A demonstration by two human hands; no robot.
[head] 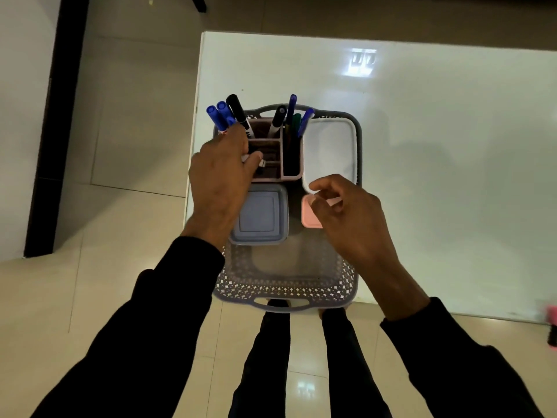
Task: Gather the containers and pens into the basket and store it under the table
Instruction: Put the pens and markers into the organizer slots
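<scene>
A grey perforated basket [280, 307] sits on the white table [422, 146] at its near left corner. Inside stand a pink pen organiser [291, 176] with several pens [291, 116], a white lidded container [330, 149], a blue-grey square container [262, 215] and a small pink container [309, 218]. My left hand [220, 179] grips a bunch of blue and black markers [223, 114] over the organiser's far left compartment. My right hand [349, 218] hovers over the pink container with loosely curled fingers and hides most of it.
The basket's near handle overhangs the table's front edge above my legs. Tiled floor [120, 206] lies to the left, with a dark upright post [51, 146] beyond. A pink object [552, 315] shows at the right edge.
</scene>
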